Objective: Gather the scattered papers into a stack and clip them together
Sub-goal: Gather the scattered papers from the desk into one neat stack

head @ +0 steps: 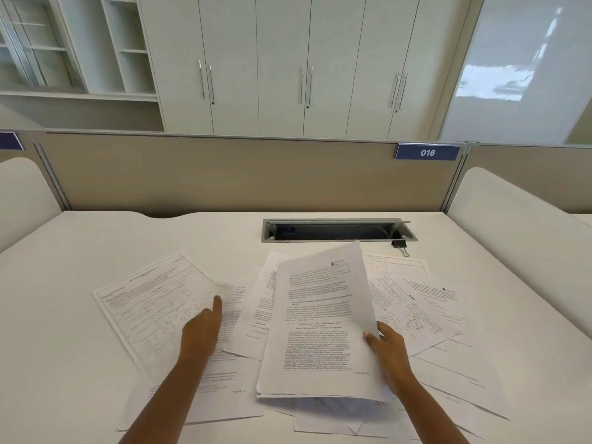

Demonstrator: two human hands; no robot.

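Note:
Printed white papers lie scattered over the white desk [80,251]. My right hand [389,350] grips a small stack of sheets [317,318] by its right edge, lifted and tilted above the desk. My left hand [201,328] pinches the right edge of a single sheet with tables [150,302] at the left, raising that edge a little. More loose sheets [423,309] overlap at the right and under the held stack. A black binder clip [400,245] lies by itself at the back right, beyond the papers.
An open grey cable slot [336,230] is set into the desk behind the papers. A beige partition [224,174] with a blue "016" label closes the back. White curved side panels stand at left and right. Cabinets fill the wall behind.

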